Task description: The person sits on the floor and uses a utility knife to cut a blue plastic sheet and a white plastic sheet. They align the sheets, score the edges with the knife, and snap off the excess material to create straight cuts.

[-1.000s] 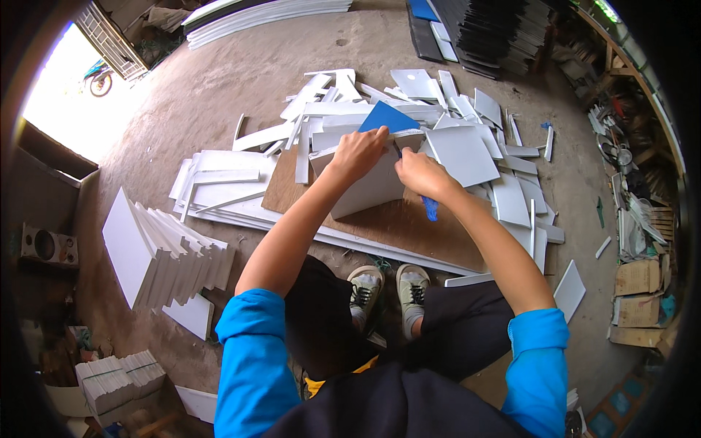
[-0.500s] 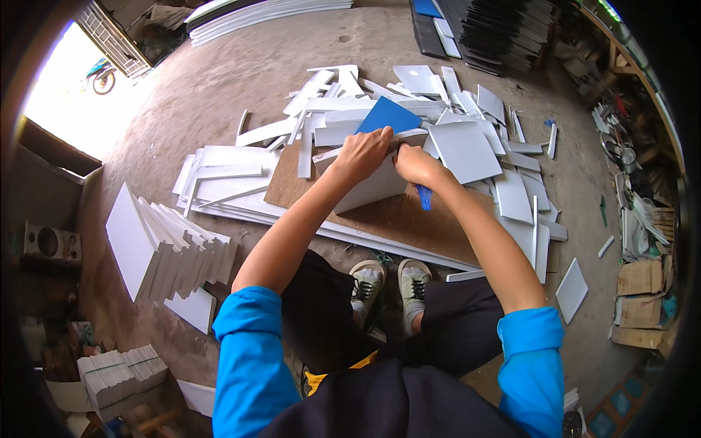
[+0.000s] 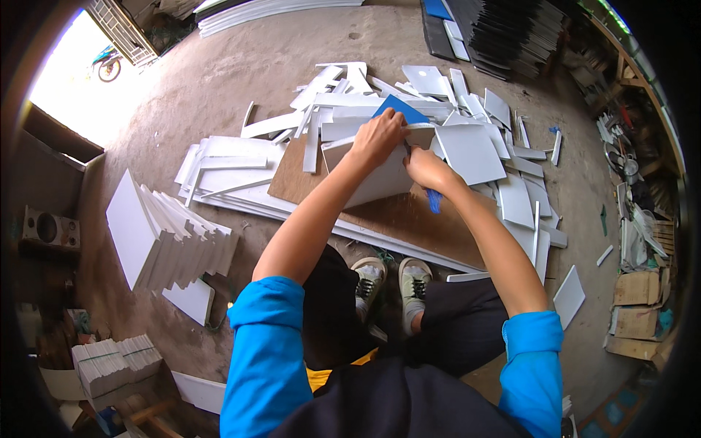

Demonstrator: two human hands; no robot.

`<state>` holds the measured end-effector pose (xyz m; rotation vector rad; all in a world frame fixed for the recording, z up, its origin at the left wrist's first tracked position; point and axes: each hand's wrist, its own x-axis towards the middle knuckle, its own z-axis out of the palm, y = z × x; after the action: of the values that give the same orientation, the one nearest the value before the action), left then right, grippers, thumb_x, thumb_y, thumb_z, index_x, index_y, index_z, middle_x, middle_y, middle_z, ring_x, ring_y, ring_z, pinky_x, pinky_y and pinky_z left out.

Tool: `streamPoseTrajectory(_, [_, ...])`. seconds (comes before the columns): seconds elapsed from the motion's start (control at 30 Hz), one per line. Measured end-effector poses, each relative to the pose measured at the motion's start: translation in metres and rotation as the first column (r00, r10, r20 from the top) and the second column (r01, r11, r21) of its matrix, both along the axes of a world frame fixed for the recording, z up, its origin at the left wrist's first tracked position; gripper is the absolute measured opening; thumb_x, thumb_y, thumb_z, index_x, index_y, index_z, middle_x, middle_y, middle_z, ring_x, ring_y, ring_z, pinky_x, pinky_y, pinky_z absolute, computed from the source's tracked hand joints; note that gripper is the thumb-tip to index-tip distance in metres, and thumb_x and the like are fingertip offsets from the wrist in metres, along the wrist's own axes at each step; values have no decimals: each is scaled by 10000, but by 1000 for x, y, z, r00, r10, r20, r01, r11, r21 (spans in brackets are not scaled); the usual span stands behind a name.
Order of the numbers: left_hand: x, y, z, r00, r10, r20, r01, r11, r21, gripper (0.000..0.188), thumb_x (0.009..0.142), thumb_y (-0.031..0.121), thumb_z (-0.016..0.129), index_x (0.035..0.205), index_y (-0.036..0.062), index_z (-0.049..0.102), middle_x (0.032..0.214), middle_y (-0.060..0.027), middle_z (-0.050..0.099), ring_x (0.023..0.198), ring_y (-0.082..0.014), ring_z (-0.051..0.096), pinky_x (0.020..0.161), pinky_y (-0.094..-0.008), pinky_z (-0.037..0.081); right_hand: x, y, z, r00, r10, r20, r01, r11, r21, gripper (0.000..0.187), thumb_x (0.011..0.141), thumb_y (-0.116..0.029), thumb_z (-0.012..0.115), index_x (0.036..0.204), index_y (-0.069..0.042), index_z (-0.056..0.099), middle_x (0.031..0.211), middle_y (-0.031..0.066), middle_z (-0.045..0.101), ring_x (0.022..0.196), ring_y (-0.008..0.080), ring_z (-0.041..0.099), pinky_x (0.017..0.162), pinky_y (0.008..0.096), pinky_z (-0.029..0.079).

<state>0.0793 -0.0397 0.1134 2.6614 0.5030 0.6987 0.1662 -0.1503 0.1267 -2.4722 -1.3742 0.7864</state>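
A thick white panel (image 3: 374, 182) stands tilted on a brown wooden board (image 3: 445, 230) in front of me. My left hand (image 3: 381, 137) is closed over the panel's upper edge. Just to the right and slightly lower, my right hand (image 3: 431, 169) is wrapped around a knife (image 3: 434, 201) whose blue-wrapped end sticks out below the fist. Its dark, narrow blade shows between my hands, against the panel; where the tip sits is hidden. Behind the left hand lies a blue sheet (image 3: 403, 109), partly covered.
White offcuts (image 3: 469, 153) are heaped around and beyond the board. To the left stands a leaning stack of white panels (image 3: 135, 230), with bundled strips (image 3: 117, 365) nearer. Dark sheets (image 3: 511, 36) stand at the far right, cardboard boxes (image 3: 637, 288) along the right side. My shoes (image 3: 415, 288) are below the board.
My right hand has moved down from the panel's upper edge, drawing the knife with it, and the blade now shows. My left hand keeps hold of the edge. The view has shifted slightly.
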Motion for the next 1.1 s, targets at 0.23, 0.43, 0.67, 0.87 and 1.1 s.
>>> streamPoseTrajectory(0.23, [2, -3, 4, 997, -80, -12, 80, 996, -46, 220, 846, 232, 526, 917, 26, 557, 905, -157, 533, 785, -361, 573, 698, -431, 462, 2, -1, 3, 999, -5, 32, 7, 997, -77, 356, 862, -211, 393, 1075, 60, 481, 967, 271, 591, 819, 380, 617, 765, 431, 482])
streamPoseTrajectory(0.43, [-2, 2, 3, 989, -149, 17, 150, 988, -35, 193, 834, 190, 535, 911, 14, 548, 906, -152, 531, 795, -352, 576, 701, -424, 464, -5, 5, 5, 999, -30, -15, 29, 996, -88, 330, 858, -181, 385, 1035, 65, 516, 963, 270, 591, 820, 374, 615, 758, 426, 484])
streamPoseTrajectory(0.67, [-2, -2, 2, 987, -162, 22, 163, 985, -53, 181, 826, 176, 538, 918, 20, 549, 923, -155, 538, 804, -347, 576, 713, -410, 464, -5, 6, -2, 994, 107, 33, -103, 989, -109, 294, 838, -114, 389, 993, 70, 558, 985, 235, 597, 856, 349, 612, 761, 422, 483])
streamPoseTrajectory(0.87, [0, 5, -6, 991, -130, -27, 131, 990, 46, 205, 751, 164, 589, 892, 21, 548, 887, -158, 560, 785, -348, 582, 679, -422, 474, -4, 13, -10, 1000, -1, 14, 1, 1000, -29, 273, 821, -94, 399, 953, 41, 596, 947, 254, 597, 891, 365, 596, 780, 430, 473])
streamPoseTrajectory(1.1, [4, -3, -5, 993, -21, -114, 27, 999, 45, 167, 710, 120, 586, 834, 19, 536, 798, -160, 590, 741, -355, 590, 628, -440, 477, 4, 8, -7, 992, 120, -30, -122, 988, -92, 321, 865, -187, 381, 957, 90, 516, 752, 266, 602, 612, 342, 614, 595, 412, 495])
